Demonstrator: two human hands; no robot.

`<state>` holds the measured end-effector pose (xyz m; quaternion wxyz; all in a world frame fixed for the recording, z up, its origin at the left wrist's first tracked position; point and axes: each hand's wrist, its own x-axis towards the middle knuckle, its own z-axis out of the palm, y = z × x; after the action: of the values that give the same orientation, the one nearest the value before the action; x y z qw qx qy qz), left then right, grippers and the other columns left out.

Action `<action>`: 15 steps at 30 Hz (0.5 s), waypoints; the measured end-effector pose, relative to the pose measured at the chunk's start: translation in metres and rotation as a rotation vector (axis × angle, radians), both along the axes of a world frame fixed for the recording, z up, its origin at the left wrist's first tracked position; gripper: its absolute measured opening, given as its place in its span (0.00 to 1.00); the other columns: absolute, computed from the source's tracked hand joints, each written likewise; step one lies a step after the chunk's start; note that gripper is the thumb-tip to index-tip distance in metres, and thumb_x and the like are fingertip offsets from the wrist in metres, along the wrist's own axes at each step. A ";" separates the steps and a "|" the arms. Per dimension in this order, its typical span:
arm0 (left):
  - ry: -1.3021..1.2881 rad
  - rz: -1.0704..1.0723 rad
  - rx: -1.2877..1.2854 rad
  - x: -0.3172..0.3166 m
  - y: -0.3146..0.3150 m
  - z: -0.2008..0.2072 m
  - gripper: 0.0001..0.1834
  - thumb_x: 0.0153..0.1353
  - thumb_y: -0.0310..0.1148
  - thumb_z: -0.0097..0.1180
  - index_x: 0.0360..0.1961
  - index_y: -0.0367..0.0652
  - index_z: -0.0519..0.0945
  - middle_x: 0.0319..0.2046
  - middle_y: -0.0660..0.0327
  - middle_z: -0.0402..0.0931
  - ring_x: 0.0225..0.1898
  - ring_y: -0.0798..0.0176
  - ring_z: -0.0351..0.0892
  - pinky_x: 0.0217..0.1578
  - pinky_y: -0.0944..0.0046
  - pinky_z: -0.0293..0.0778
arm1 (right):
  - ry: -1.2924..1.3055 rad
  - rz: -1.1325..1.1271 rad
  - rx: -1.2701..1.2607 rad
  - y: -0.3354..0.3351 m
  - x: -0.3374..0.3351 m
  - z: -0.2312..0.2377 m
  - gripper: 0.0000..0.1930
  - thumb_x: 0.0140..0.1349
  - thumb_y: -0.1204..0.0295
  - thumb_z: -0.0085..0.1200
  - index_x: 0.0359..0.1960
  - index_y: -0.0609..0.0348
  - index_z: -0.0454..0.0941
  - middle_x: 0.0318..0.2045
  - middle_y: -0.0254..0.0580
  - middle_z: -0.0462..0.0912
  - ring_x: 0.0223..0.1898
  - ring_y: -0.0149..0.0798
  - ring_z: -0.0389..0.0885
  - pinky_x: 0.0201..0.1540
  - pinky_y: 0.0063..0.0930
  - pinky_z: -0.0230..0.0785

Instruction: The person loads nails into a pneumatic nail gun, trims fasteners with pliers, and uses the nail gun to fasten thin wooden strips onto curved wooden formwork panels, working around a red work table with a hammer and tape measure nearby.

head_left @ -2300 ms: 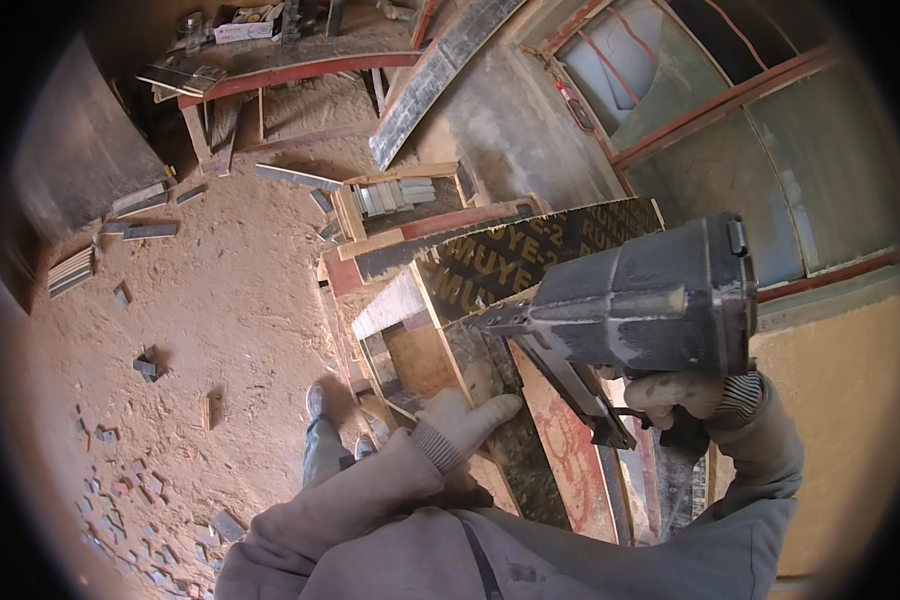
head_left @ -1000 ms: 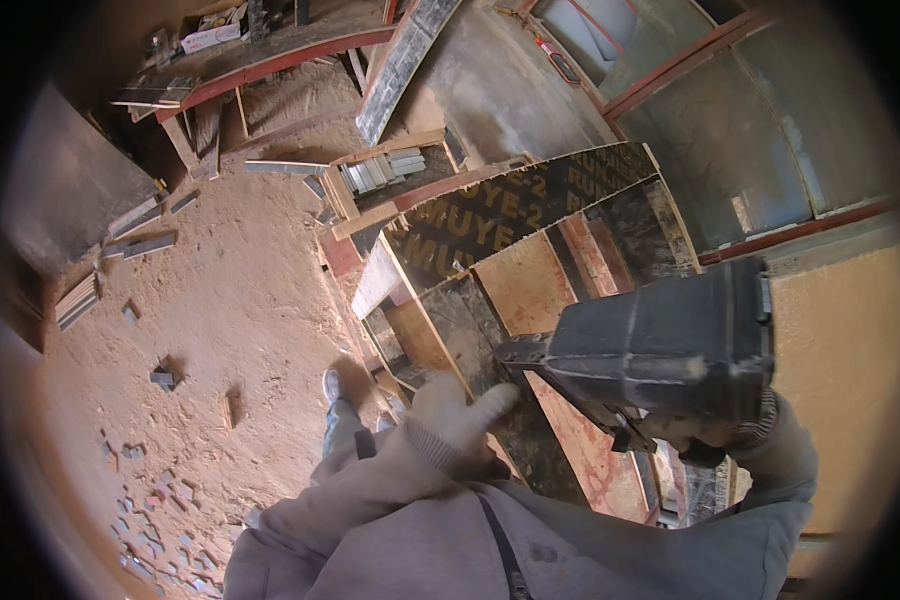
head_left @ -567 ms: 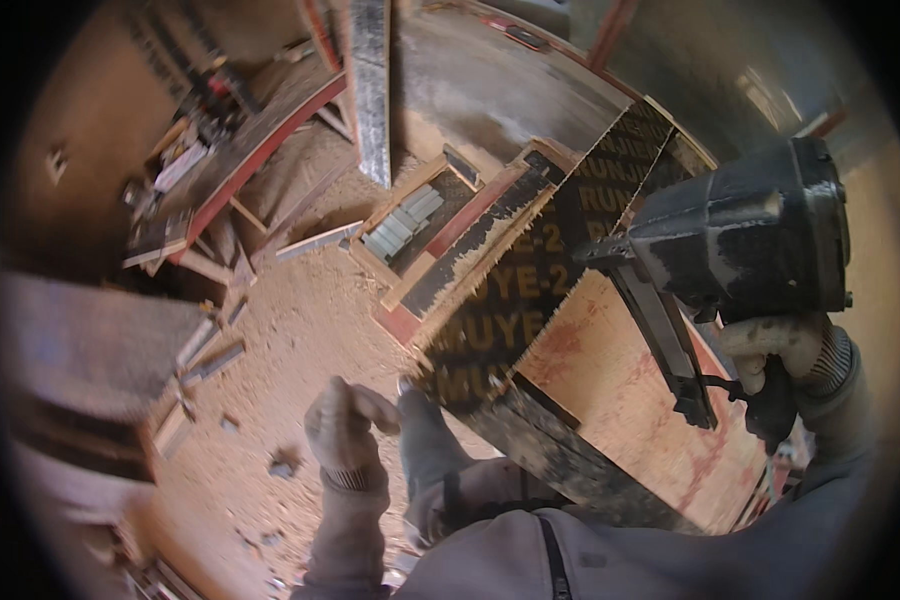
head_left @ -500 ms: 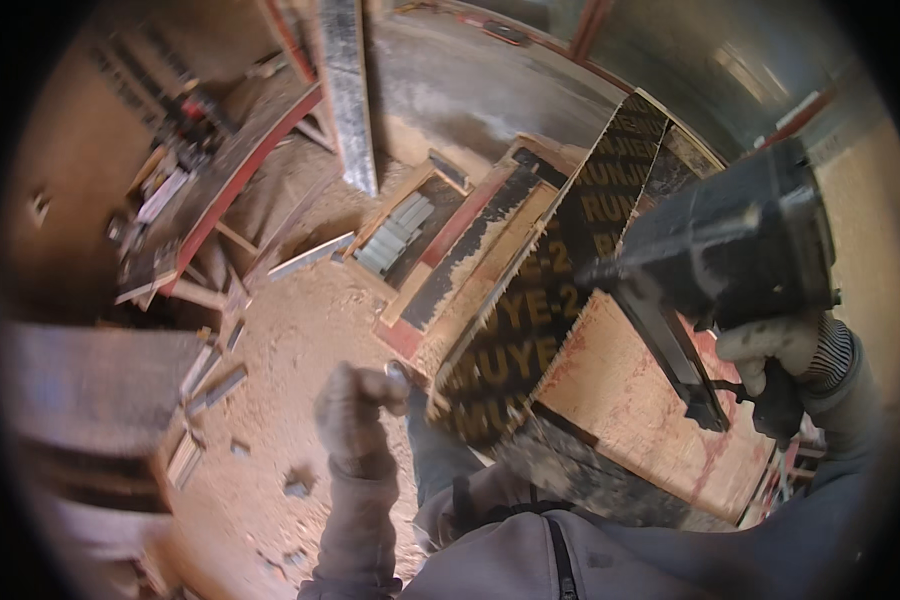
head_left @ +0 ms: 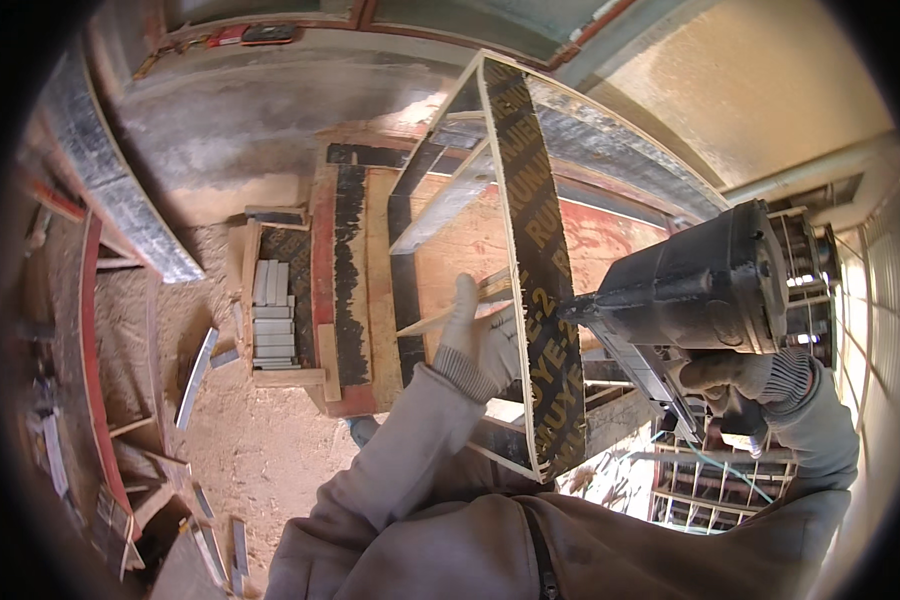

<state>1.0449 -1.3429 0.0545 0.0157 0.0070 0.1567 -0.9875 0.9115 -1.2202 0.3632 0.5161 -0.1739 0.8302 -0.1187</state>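
My right hand [head_left: 720, 385] is closed round the grip of a black nail gun [head_left: 685, 285]. The gun's nose points left and meets, or nearly meets, the outer face of a dark printed plywood board [head_left: 538, 230]. That board forms one side of an open box-like frame standing on the bench. My left hand [head_left: 485, 345], gloved, reaches inside the frame, thumb raised and fingers stretched toward the board's inner side. The fingertips are hidden behind the board's edge. A thin wooden strip [head_left: 435, 318] lies by that hand inside the frame.
A wooden tray [head_left: 288, 378] with several grey nail strips sits left of the frame on the plywood bench [head_left: 375, 285]. A dark plank [head_left: 120, 180] leans at the far left. Wood offcuts [head_left: 196, 378] lie on the dusty floor. Metal grilles [head_left: 720, 490] stand at right.
My left hand has gone from above the floor into the frame. The frame is turned more upright, and the nail gun's nose is at its board. The view has swung right.
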 end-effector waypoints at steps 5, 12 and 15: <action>0.090 0.027 0.077 -0.026 0.006 -0.014 0.43 0.65 0.63 0.57 0.65 0.34 0.70 0.56 0.46 0.80 0.54 0.45 0.83 0.55 0.43 0.81 | 0.042 0.025 -0.182 0.010 0.017 0.003 0.08 0.61 0.75 0.64 0.36 0.64 0.77 0.19 0.36 0.74 0.17 0.32 0.75 0.18 0.29 0.70; 0.211 0.126 0.153 -0.017 0.022 -0.001 0.32 0.70 0.50 0.58 0.66 0.39 0.70 0.57 0.49 0.79 0.56 0.48 0.82 0.59 0.45 0.79 | -0.365 -0.285 -0.532 0.048 0.004 -0.024 0.11 0.71 0.72 0.54 0.33 0.69 0.75 0.20 0.42 0.75 0.22 0.37 0.80 0.24 0.28 0.74; 0.164 0.087 0.191 -0.018 0.019 0.007 0.30 0.70 0.47 0.59 0.66 0.41 0.70 0.58 0.50 0.79 0.57 0.48 0.81 0.60 0.45 0.78 | -0.095 0.082 -0.431 0.053 0.004 -0.019 0.13 0.71 0.77 0.47 0.25 0.64 0.65 0.18 0.38 0.66 0.17 0.38 0.71 0.22 0.32 0.71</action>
<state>1.0269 -1.3235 0.0611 0.0452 -0.0789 0.2509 -0.9637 0.9152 -1.1672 0.3441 0.5099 -0.3080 0.7527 -0.2803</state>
